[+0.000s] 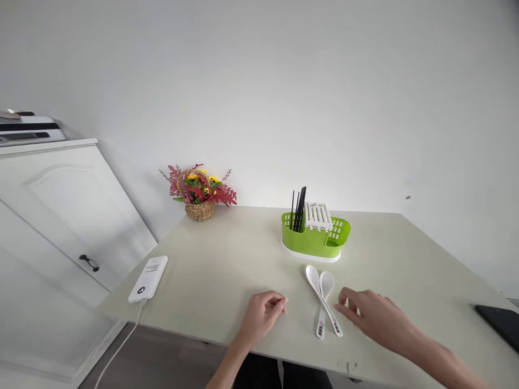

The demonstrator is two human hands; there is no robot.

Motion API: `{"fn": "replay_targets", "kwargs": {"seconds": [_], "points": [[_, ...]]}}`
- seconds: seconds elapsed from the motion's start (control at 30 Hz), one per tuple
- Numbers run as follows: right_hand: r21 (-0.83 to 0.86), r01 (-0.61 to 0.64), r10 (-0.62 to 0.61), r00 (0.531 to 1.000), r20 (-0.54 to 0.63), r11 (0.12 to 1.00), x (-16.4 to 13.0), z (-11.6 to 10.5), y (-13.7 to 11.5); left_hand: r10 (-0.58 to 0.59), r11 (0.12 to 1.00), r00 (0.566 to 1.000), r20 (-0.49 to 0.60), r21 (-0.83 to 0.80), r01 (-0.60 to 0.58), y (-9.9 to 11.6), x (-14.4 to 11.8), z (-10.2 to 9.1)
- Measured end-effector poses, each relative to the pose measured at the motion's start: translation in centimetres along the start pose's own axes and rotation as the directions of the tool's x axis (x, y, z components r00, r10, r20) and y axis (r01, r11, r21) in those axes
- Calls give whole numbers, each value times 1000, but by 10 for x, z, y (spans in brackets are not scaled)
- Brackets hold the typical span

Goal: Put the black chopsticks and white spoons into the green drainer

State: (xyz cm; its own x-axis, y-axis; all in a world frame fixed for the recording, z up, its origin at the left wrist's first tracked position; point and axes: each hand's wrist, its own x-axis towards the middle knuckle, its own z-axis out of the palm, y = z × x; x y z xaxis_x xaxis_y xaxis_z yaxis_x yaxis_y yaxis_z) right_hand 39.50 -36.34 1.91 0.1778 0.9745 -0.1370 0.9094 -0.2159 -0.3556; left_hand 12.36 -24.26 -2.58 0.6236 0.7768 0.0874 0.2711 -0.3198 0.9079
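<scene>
Both hands empty, two spoons (323, 300), four chopsticks (299, 209)

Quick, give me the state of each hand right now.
Left hand: loosely curled, holding nothing, resting on the table.
Right hand: open, empty, fingers beside the two white spoons, not gripping them.

Pale beige rectangular table (227, 270) against white wall. On it: woven flower basket (200, 209), green plastic cutlery caddy (314, 237), two crossed white ceramic spoons (322, 300), white power bank (148, 279). Black flat slab (500, 321) at right edge.
</scene>
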Motion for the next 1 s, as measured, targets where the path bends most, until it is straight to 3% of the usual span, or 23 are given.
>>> {"fn": "replay_targets", "kwargs": {"seconds": [0.2,0.37,0.6,0.83,1.0], "points": [[151,-152,158,987,-26,977,-23,54,-9,-32,999,999,-6,22,32,0,2,1],[266,-161,189,978,-86,950,-22,76,-15,-16,998,1000,-22,54,18,4,2,2],[374,-113,176,975,-137,920,-17,73,-9,-9,997,999,-33,71,11,5,2,2],[273,-162,217,959,-184,948,-18,64,-8,-13,996,999,-33,83,16,4,3,2],[278,-129,197,952,-234,952,-18,62,-2,-21,996,999,-30,84,24,3,3,1]]}}
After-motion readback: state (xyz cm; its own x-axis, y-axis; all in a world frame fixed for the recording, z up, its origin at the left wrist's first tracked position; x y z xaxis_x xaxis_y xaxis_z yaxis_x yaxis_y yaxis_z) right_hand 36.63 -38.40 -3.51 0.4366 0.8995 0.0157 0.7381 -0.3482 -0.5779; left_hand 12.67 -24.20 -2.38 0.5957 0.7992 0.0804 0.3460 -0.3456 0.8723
